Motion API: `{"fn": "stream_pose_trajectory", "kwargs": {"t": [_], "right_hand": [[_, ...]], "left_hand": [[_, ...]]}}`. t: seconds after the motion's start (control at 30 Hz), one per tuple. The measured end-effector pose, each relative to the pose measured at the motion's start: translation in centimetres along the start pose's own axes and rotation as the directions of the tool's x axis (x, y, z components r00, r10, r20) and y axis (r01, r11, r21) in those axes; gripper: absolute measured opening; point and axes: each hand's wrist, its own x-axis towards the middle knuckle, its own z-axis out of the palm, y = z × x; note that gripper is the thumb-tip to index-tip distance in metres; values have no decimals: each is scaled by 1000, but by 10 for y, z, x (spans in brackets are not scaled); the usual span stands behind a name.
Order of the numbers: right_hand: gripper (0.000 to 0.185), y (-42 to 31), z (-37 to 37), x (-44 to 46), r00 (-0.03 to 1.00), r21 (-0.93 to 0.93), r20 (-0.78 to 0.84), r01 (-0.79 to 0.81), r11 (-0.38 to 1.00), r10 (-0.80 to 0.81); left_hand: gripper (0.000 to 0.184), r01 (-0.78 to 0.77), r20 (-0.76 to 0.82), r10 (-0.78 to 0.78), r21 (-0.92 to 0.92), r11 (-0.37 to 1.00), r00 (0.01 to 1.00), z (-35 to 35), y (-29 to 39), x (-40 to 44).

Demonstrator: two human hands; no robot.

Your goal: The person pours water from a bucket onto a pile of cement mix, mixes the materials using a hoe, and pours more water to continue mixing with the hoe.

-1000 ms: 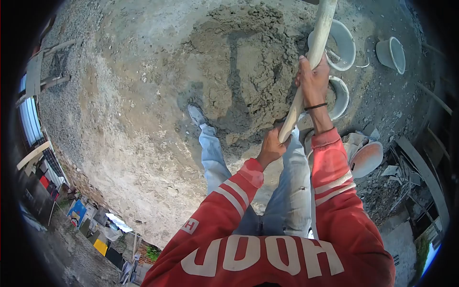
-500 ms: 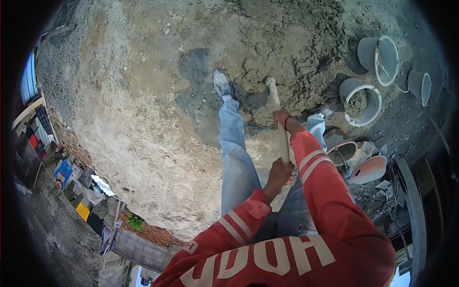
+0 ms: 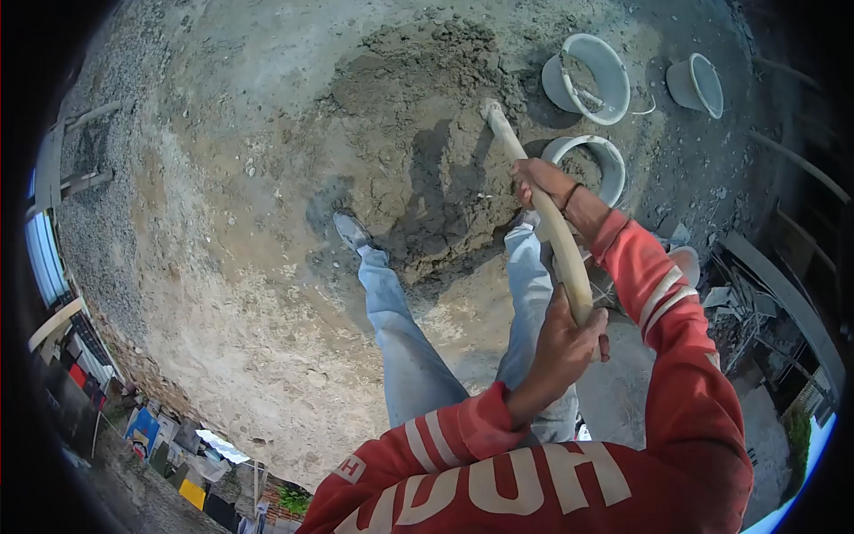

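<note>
My left hand (image 3: 567, 340) is closed around the near end of a hoe's (image 3: 556, 233) long, curved wooden handle. Farther along, my right hand (image 3: 547, 185), with a dark band at the wrist, grips the same handle. The far end of the handle reaches the wet grey mortar (image 3: 391, 116) spread on the ground; the blade itself cannot be made out. Just right of the hoe's far end stand a mortar-smeared bucket (image 3: 553, 84) and another bucket (image 3: 614, 173) holding some grey material, partly behind my right hand.
A smaller bucket (image 3: 683, 86) stands farther right. My shoe (image 3: 352, 231) is at the mortar's near left edge. Scrap and debris (image 3: 738, 307) lie to the right beside a long grey beam (image 3: 787, 298). Gravel (image 3: 111, 231) and assorted belongings (image 3: 142, 432) are at the left.
The view has shifted, so the buckets appear farther left and higher. Both hands and the hoe handle have come up closer to the camera, still gripped. My feet are wider apart in view.
</note>
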Motion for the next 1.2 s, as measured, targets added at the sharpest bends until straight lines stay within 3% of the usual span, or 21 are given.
{"fn": "stream_pose_trajectory", "kwargs": {"t": [0.07,0.1,0.17,0.2,0.23,0.3,0.33,0.43,0.5,0.57,0.77,0.83,0.87,1.03,1.07,1.13,1.2], "right_hand": [[22,-19,-19,-44,969,-60,-48,239,969,-242],[22,-22,-25,-66,965,-48,-51,254,966,-257],[29,-12,-27,-100,712,-296,-174,621,726,-680],[36,-7,-26,-108,599,-401,-248,652,644,-761],[36,-7,-33,-96,600,-391,-256,653,648,-758],[37,-6,-49,-62,239,-569,-394,695,440,-888],[30,-13,-53,-56,316,-482,-411,721,498,-855],[30,-36,-81,-20,328,-378,-473,762,525,-817],[27,-49,-89,-22,321,-392,-471,758,521,-821],[36,-53,-98,-22,301,-314,-457,826,468,-837],[31,-34,-53,-70,219,-316,-400,879,358,-890],[28,-23,-29,-79,247,-265,-359,898,352,-900],[25,-19,-16,-82,261,-274,-334,893,358,-906],[20,33,28,-16,348,-357,-318,818,451,-882],[21,58,28,18,327,-499,-344,731,466,-880],[25,123,22,96,384,-616,-412,551,563,-827],[25,228,0,185,536,-644,-425,387,660,-729]], "left_hand": [[35,-69,114,54,133,989,992,13,-12,-9],[35,-71,127,52,148,986,991,12,-20,-9],[28,-50,46,32,472,880,998,-2,-33,-1],[25,-187,48,200,611,769,979,-21,-46,15],[22,-298,76,359,729,616,930,-43,-63,34],[21,-237,44,455,895,377,889,-76,-73,88],[23,-296,110,484,898,326,868,-98,-78,124],[28,-390,214,565,896,211,797,-115,-84,208],[28,-391,224,534,893,222,815,-113,-84,238],[29,-357,200,491,900,250,848,-116,-90,242],[34,-378,204,531,894,242,823,-113,-85,215],[38,-503,261,591,814,291,763,-123,-87,196],[43,-508,297,610,837,203,734,-125,-82,180],[35,-370,80,608,853,368,790,-186,-102,137],[34,-255,-16,536,867,428,844,-208,-115,123],[32,-34,-183,382,868,496,906,-255,-149,92],[27,148,-332,273,837,528,903,-290,-183,48]]}}
